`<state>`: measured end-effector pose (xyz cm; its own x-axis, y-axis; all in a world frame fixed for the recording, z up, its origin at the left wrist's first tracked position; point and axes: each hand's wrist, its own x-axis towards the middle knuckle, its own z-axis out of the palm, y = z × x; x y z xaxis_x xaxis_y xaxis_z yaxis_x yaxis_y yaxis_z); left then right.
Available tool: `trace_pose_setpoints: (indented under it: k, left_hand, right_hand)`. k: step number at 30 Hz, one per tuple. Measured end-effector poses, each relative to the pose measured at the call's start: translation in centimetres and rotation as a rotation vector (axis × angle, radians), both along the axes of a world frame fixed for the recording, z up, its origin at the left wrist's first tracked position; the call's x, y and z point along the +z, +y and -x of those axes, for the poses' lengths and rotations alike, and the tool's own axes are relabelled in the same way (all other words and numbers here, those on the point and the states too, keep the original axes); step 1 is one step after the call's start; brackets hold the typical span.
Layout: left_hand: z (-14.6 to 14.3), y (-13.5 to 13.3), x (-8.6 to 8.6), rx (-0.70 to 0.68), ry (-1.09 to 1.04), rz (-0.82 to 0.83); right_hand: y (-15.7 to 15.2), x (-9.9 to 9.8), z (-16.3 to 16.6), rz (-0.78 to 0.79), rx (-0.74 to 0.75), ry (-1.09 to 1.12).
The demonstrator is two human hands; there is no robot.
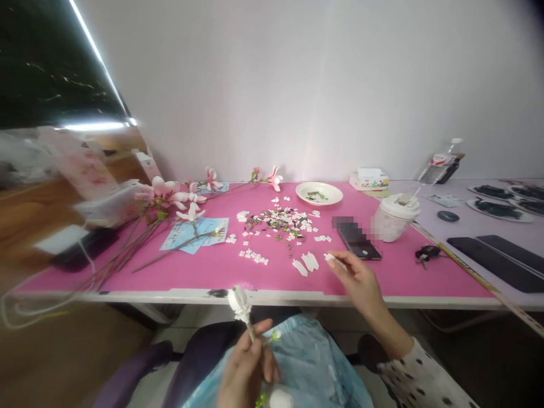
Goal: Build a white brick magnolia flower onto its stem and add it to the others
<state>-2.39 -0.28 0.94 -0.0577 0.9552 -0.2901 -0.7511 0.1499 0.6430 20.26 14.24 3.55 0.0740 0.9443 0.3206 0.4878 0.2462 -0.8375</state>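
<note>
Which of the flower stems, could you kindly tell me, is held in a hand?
The stem tipped with a white, bud-shaped bloom, gripped in the left hand. The others, including those with open pink blooms, lie on the pink tabletop.

Bare pink surface along the near edge of the counter [191, 277] leaves room to pass between the flower stems [161, 256] and the flat white pieces [300, 268]. Scattered small pieces [276, 218] block the middle; the phone [361, 245] and lidded cup [394, 222] obstruct reaching beyond the right hand [359, 279].
</note>
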Motion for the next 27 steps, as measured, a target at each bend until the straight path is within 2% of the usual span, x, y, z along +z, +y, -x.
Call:
trace_pose_setpoints:
  k: [2,4,6,8,12,14,17,21,24,27]
  left_hand:
    - [-0.1,-0.1,0.1,-0.003,0.006,0.005]
    - [-0.3,-0.2,0.2,0.002,0.012,0.005]
    - [-0.4,-0.3,0.3,0.003,0.006,0.0]
    - [-0.5,-0.3,0.3,-0.013,-0.001,0.005]
    - [-0.8,-0.4,0.4,-0.023,0.034,0.038]
    - [-0.8,-0.4,0.4,-0.013,0.07,0.041]
    - [-0.9,-0.5,0.4,-0.031,0.107,0.036]
    - [-0.9,-0.7,0.1,-0.052,0.08,0.03]
    - [-1.2,-1.0,-0.2,-0.027,0.094,0.053]
    - [-1.6,-1.2,-0.4,-0.002,0.104,0.091]
  right_hand:
    - [-3.4,1.1,1.5,0.044,0.09,0.049]
    - [-6.9,1.7,3.0,0.134,0.249,0.164]
    - [-9.7,1.5,4.1,0.217,0.377,0.288]
    - [-11.4,0.4,4.6,0.305,0.416,0.386]
    - [-12.1,-2.5,4.4,0.361,0.456,0.538]
    - [-11.9,-3.2,4.2,0.379,0.485,0.605]
    - [-11.9,-3.0,4.1,0.404,0.439,0.647]
    - [-12.2,-1.4,4.3,0.424,0.353,0.637]
    - [-12.3,-0.9,4.3,0.429,0.375,0.639]
    - [-12.2,-1.3,4.3,0.409,0.415,0.654]
